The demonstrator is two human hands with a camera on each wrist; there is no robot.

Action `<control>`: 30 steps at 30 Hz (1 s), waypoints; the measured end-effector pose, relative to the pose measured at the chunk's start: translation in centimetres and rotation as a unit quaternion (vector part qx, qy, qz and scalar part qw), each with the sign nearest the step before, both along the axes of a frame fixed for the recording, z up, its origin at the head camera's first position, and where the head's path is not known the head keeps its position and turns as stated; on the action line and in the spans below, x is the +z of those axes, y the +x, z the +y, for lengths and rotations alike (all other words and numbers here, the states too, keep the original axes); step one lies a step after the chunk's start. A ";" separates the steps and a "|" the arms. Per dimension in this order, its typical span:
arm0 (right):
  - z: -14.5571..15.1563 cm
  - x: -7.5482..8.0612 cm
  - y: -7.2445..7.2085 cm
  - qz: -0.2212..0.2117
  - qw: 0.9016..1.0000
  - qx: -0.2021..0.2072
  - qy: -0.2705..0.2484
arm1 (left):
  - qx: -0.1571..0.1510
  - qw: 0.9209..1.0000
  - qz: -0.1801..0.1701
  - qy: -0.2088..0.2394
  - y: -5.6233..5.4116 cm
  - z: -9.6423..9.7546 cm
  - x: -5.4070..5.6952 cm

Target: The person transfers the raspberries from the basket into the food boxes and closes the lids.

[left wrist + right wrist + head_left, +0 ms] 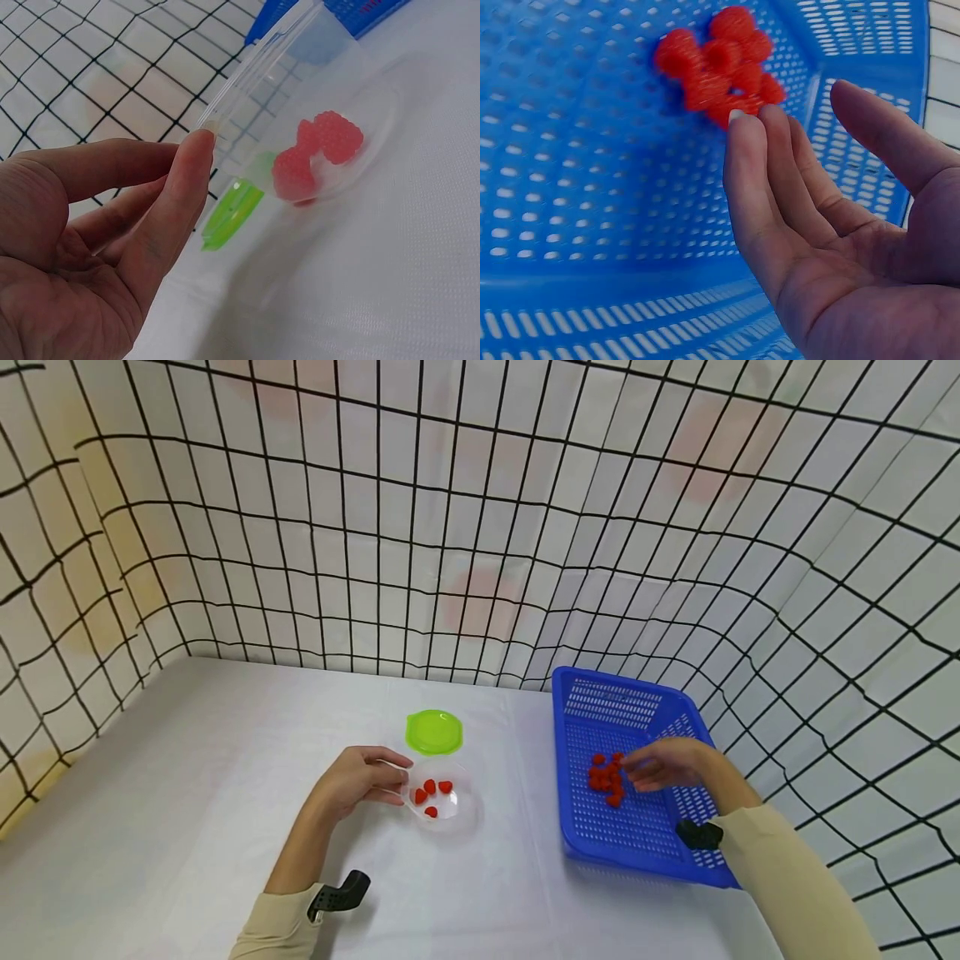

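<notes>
My left hand point(367, 777) pinches the rim of a clear round plastic bowl point(459, 814) between thumb and fingers. Several raspberries point(430, 787) lie on the bowl's bottom; through its wall they look pink in the left wrist view. Inside the blue basket point(564, 760), my right hand point(667, 764) is held with thumb spread away from loosely bent fingers, nothing between them. Its fingertips are right beside a pile of red raspberries point(720, 64) on the basket floor.
A bright green lid point(434, 732) lies on the white table point(225, 760) just behind the bowl. Black netting point(375, 527) over white sheets rises along the back and both sides. The basket stands close to the netting on the right.
</notes>
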State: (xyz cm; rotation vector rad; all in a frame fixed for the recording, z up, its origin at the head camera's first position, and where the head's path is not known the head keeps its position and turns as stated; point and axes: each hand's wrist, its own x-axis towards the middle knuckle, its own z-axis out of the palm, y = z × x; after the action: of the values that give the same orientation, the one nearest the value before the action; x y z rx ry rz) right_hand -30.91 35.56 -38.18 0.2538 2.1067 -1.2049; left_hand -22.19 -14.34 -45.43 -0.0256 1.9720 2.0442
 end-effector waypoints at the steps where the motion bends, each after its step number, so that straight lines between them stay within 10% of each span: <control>1: 0.1 -0.2 0.1 -0.005 1.000 -0.003 0.001 | 0.001 1.000 -0.001 0.002 0.0 0.0 0.0; 30: 0.2 -3.1 0.5 -0.056 0.998 -0.025 0.019 | 0.004 1.000 -0.005 0.004 -0.1 0.1 -0.1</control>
State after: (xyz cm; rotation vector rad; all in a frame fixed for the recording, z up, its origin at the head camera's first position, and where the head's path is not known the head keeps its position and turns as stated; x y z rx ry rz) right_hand -30.46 35.76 -41.31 0.3854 2.0372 -1.1544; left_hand -22.25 -14.27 -45.52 -0.0410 1.9609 2.0535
